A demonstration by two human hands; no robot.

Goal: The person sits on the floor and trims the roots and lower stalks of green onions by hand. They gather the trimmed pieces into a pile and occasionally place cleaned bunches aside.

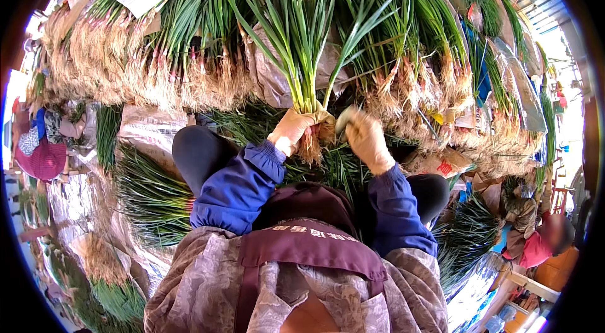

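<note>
My left hand (pixel 298 129) is closed around the base of a small bunch of green garlic plants (pixel 302 68), whose long leaves fan away from me and whose tan roots hang below the fist. One plant (pixel 333 75) leans off to the right of the bunch. Just right of the roots is my right hand (pixel 364 137), its fingers curled and blurred, and whether it holds anything does not show. Both hands look covered by pale, soiled gloves. Loose green leaves (pixel 331 170) lie beneath them, between my knees.
A long row of rooted plants (pixel 189 63) spans the far side, with more at the right (pixel 416 49). A trimmed pile (pixel 151 196) lies beside my left knee, another dark green pile (pixel 468 233) at the right. A person in pink (pixel 536 245) is at the far right.
</note>
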